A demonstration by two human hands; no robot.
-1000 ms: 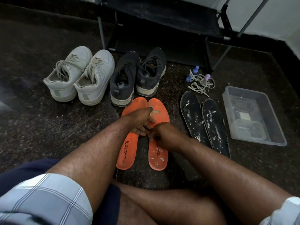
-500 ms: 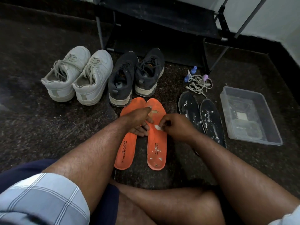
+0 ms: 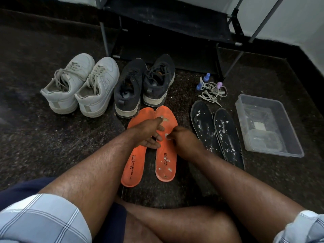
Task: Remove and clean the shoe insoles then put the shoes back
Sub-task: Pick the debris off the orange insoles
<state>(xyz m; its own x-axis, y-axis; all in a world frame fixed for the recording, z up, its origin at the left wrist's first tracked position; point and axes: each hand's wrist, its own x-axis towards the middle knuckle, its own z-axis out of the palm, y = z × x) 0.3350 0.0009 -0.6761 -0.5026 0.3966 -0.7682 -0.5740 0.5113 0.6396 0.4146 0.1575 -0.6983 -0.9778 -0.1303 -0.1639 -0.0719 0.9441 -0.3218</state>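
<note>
1. Head view: two orange insoles [image 3: 149,146] are laid side by side on the floor [image 3: 52,146], just in front of the dark shoes [image 3: 143,85].
2. The left hand [image 3: 147,133] is rested across both orange insoles with fingers fairly straight and spread; nothing is gripped by it.
3. The right hand [image 3: 182,137] is held over the right orange insole, fingertips pinched on a small white bit – whether a wipe or debris cannot be told.
4. Progress, as judged: all four insoles are out, so removal looks done. Cleaning seems only partly done – white flecks are seen on the right orange insole and thickly on the black insoles [image 3: 217,135]. Refitting and returning the shoes to the rack [image 3: 168,23] are left.
5. Count: two white shoes [image 3: 80,85], two dark shoes, two orange insoles, two black insoles, one clear tub [image 3: 296,149], one tangle of laces [image 3: 212,92].
</note>
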